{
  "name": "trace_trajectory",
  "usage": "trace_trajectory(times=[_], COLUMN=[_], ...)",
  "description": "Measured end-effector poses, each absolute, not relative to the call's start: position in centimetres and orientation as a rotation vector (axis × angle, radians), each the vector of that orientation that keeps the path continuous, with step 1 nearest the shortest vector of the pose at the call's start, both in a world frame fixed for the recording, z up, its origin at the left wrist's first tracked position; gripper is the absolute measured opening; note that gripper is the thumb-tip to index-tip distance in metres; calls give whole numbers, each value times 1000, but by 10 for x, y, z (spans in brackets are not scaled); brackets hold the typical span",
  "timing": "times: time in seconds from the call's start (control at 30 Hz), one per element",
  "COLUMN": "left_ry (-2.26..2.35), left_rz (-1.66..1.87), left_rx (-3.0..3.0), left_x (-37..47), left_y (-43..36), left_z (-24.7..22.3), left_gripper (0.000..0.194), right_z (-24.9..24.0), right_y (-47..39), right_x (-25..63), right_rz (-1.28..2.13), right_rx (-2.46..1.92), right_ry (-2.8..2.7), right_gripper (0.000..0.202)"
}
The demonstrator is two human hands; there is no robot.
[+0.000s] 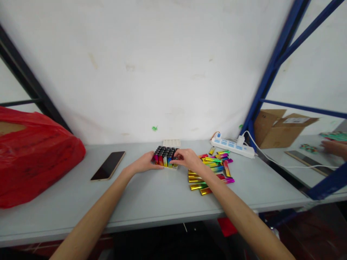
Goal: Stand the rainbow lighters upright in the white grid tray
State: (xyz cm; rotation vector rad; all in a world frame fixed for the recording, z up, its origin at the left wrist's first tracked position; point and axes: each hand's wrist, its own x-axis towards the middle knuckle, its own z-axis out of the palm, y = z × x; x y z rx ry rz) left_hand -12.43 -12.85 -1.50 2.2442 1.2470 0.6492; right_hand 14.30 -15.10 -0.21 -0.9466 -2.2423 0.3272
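Observation:
A tight block of lighters (164, 159) with black tops and shiny multicoloured bodies stands upright in rows, in a pale tray of which only a little edge shows at the bottom. My left hand (145, 162) is curved round the left side of this block, thumb along its front. At the front right corner, the fingers of my right hand (187, 159) pinch a lighter (175, 158) that they partly hide. Just right of that hand lies a loose heap of shiny rainbow-coloured pieces (214, 169), shaped like lighter bodies; my right forearm passes over some of them.
Behind the block, a white compartment tray (171, 143) lies near the wall. A phone (108, 166) and a red plastic bag (40, 155) are on the left. A power strip (233, 147), blue rack post (267, 83) and cardboard box (279, 128) stand right; another person's hand (334, 148) shows beyond.

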Motion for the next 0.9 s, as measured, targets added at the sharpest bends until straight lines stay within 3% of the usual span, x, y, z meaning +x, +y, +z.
trace_trajectory(times=[0.27, 0.4, 0.53, 0.67, 0.9], left_ry=[1256, 1253, 1271, 1279, 1295], left_rz=[648, 639, 653, 661, 647], left_rx=[2254, 2238, 2220, 2208, 2220], left_x=[-126, -128, -129, -131, -127], left_y=[-126, -125, -122, -119, -125], left_z=[-18, -21, -25, -28, -20], left_gripper=[70, 71, 73, 75, 71], right_z=[-1, 10, 12, 5, -4], right_y=[-153, -146, -135, -128, -124], right_x=[144, 164, 206, 246, 241], right_rz=[263, 107, -94, 85, 152], right_rx=[-1037, -1184, -1599, -1990, -1891], right_ry=[-2242, -2189, -2159, -2270, -2446], right_gripper=[44, 27, 26, 37, 35])
